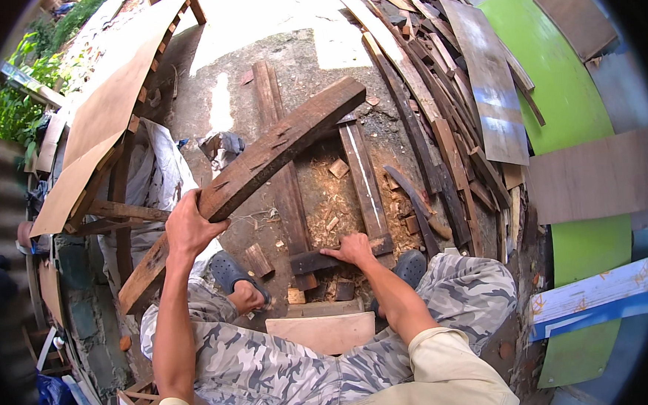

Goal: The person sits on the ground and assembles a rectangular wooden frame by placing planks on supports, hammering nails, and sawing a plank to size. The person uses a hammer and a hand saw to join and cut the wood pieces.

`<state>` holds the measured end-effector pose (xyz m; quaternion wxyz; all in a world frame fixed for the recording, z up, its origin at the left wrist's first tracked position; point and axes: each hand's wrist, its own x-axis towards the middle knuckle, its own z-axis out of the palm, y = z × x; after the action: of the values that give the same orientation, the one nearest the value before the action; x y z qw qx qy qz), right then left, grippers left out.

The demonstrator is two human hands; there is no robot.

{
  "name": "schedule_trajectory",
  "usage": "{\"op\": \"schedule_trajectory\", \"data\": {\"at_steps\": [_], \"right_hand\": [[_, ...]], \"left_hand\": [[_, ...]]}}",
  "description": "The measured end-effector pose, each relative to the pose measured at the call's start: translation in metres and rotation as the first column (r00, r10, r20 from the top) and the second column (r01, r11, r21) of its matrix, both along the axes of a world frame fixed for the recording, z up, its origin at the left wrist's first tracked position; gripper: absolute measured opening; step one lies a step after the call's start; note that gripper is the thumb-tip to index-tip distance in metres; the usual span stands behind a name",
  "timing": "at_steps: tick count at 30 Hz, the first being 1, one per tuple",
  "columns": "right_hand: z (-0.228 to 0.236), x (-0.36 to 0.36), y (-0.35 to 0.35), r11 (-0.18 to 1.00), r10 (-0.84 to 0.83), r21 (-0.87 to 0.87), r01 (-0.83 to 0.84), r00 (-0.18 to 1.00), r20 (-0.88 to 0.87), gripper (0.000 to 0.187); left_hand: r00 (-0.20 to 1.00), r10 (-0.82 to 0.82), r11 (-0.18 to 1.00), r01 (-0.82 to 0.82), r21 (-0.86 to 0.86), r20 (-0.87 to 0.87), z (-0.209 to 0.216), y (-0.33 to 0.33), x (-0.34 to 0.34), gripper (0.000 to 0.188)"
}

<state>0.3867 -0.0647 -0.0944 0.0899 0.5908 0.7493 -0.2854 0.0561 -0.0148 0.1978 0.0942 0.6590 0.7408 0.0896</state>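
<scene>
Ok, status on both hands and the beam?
Left hand gripping thick beam, slanted. Right hand on short dark crosspiece. Wood block lying beyond crosspiece.

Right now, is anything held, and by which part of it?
The left hand holds the long wooden beam, nearer its lower end. The right hand touches the dark crosspiece near its middle; whether it grips cannot be told.

Count check:
- hands: 2, left hand [192, 224] + right hand [354, 251]
- thick beam [283, 147]: 1
- long floor timbers [292, 213]: 2
- short dark crosspiece [314, 262]: 1
- clogs [230, 270]: 2
- camouflage trousers [289, 362]: 1 pair
- pale flat board [323, 332]: 1
- tan plywood sheets [96, 116], left side: 2
- blue plastic bag [54, 393]: 1
- scrap timber pile [448, 146]: 1, pieces overlap, can't count
- loose wood blocks [338, 168]: several, exact number unclear
</scene>
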Motion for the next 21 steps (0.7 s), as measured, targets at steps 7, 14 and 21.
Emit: {"op": "schedule_trajectory", "data": {"at_steps": [7,14,21], "right_hand": [[-0.011,0.001,-0.021,0.973,0.017,0.228,0.021,0.986,-0.165,0.075],[-0.006,0.062,-0.071,0.832,-0.29,0.447,0.328,0.945,-0.153,0.061],[-0.014,0.191,-0.081,0.305,-0.921,-0.158,0.939,0.333,0.202,0.068]], "left_hand": [[0.96,-0.278,0.959,0.279,0.043,-0.027,-0.039,-0.018,0.036,0.072],[0.907,-0.42,0.907,0.42,-0.029,-0.024,-0.102,-0.017,0.088,0.073],[0.841,-0.526,0.824,0.541,-0.164,0.128,-0.167,-0.011,0.136,0.075]]}}
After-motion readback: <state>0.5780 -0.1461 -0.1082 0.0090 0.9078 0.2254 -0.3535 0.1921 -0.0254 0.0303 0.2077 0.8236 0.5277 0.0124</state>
